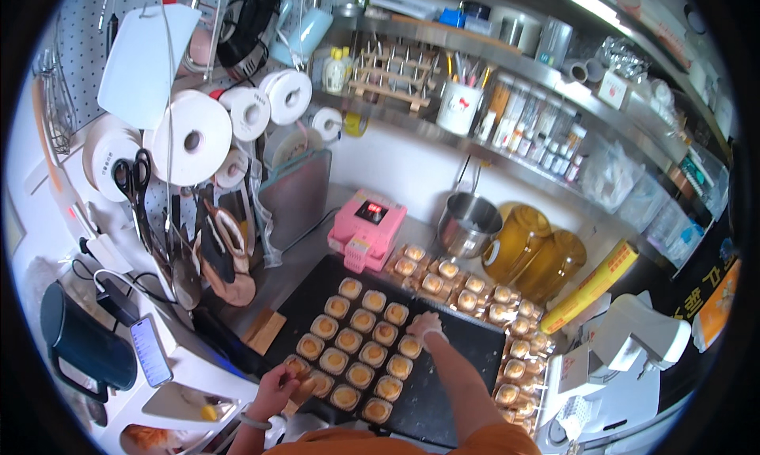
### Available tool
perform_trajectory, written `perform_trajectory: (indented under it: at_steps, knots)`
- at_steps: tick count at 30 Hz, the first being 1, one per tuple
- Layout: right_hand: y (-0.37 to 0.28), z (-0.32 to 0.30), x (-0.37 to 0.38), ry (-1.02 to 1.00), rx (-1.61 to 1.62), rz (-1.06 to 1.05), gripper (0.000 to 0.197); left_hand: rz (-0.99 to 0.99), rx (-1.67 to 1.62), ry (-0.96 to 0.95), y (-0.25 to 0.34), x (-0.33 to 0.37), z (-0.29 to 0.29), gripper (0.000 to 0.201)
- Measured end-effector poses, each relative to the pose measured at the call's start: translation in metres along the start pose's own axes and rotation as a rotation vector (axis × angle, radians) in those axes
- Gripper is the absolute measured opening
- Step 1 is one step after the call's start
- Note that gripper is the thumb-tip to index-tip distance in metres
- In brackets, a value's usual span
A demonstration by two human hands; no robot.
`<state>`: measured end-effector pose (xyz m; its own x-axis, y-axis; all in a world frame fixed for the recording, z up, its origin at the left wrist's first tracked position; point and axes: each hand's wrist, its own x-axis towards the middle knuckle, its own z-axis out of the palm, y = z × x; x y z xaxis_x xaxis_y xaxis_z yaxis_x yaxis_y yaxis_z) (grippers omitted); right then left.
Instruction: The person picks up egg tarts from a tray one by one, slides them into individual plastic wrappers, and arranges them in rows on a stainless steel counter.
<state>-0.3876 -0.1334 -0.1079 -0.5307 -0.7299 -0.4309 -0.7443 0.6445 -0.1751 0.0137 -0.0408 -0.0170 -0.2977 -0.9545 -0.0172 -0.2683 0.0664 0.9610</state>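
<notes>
Rows of small round tarts with golden centres and pale square-edged cups sit on a black tray. My right hand, in a thin clear glove, reaches to the upper right of the rows beside a tart. Its fingers are bunched downward, and whatever lies under them is hidden. At the tray's lower left, my left hand is closed on a small brownish piece I cannot make out, close to the nearest tarts. Behind and to the right stand several tarts in clear packaging.
A pink appliance with a lit display stands behind the tray. A steel pot, amber containers and a yellow roll are farther right. At left are a phone, a dark kettle and hanging scissors.
</notes>
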Motion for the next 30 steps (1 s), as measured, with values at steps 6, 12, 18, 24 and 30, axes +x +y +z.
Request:
perform_trajectory:
  at_steps: [6,12,18,24,30]
  knots:
    - [0.017,0.006,0.013,0.065,0.139,0.136,0.102,0.072,-0.041,-0.04,-0.004,0.005,-0.001,0.012]
    - [0.05,0.056,0.058,0.275,0.121,0.176,0.09,0.111,-0.059,-0.065,0.008,0.005,-0.003,0.011]
    - [0.056,0.009,0.025,0.36,0.469,-0.278,0.069,0.126,-0.245,-0.059,-0.004,0.01,-0.012,0.01]
    - [-0.028,-0.05,-0.09,0.344,0.433,-0.777,0.061,0.134,-0.494,-0.035,-0.001,0.029,-0.012,0.012]
    - [-0.127,-0.09,-0.209,0.326,0.332,-1.131,0.07,0.117,-0.664,-0.089,0.008,0.03,-0.018,0.01]
